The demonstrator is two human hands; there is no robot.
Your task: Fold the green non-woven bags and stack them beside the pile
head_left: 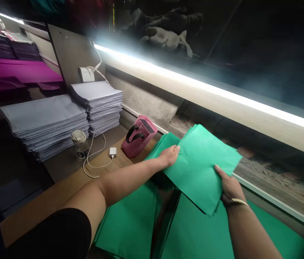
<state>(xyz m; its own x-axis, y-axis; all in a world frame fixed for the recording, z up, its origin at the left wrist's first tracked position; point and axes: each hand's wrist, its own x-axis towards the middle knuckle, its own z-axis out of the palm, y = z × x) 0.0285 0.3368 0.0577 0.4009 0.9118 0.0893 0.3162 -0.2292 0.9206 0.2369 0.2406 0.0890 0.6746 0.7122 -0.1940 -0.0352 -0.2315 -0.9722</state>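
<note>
Between my two hands is a bundle of green sheets (199,163), tilted and raised above other green stacks. My left hand (170,155) is closed on the bundle's left edge. At its right edge, my right hand (230,185) grips with the thumb on top and the fingers hidden beneath. A further green stack (165,142) lies behind my left hand. Below, one green stack (130,219) is at the lower left and another (197,230) at the lower middle. The sheets' exact material cannot be made out.
Two white stacks (46,111) stand at the left, near a lidded clear jar (80,144). A pink bag (139,136), a white charger (112,152) and its cable lie on the table. A lit tube lamp (195,81) runs along the back, beside a socket (86,74). Magenta sheets (19,70) lie far left.
</note>
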